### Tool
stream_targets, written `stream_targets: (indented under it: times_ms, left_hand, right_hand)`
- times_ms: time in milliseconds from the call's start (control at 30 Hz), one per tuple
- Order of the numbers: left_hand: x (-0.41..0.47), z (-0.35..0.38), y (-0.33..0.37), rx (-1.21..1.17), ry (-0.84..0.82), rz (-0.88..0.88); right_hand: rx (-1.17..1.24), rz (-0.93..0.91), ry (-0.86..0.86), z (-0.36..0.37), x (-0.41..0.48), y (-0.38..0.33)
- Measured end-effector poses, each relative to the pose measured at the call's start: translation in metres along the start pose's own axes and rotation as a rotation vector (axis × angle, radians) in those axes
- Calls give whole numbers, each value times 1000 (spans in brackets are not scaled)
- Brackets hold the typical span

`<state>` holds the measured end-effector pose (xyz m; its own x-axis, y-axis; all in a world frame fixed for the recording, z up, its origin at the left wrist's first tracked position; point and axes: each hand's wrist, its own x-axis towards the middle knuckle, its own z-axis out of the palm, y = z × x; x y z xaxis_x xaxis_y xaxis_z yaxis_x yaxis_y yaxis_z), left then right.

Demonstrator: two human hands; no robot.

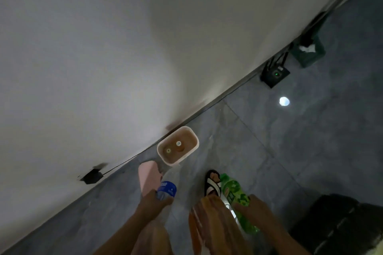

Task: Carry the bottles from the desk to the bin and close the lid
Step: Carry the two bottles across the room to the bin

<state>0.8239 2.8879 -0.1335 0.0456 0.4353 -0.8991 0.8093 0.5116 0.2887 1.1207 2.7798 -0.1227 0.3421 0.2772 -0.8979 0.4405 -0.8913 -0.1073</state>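
A pale bin [192, 136] stands open on the floor against the wall, with two bottle tops showing inside it. Its pink lid [147, 178] lies on the floor just left of it. My left hand [150, 203] grips a clear bottle with a blue label [167, 188], held a short way in front of the bin. My right hand [253, 207] grips a green bottle [234, 190], which points toward the bin and sits right of my sandalled foot [212, 183].
A white wall runs diagonally along the grey tiled floor. A black socket box [92, 176] sits at the wall base on the left, a power strip [274, 75] and a dark tissue box [308, 51] on the right. A black object [339, 223] fills the lower right.
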Motion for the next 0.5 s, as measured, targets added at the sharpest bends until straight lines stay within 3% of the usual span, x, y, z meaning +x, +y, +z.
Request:
stream_targets:
  times_ms: [233,500]
  left_hand:
    - [56,23,57,-469,84,-216]
    - [195,49,50,-795,95,-304]
  right_hand:
    - [-15,-103,-97,-44,94,-81]
    - [34,-132,-214,14,241,-164]
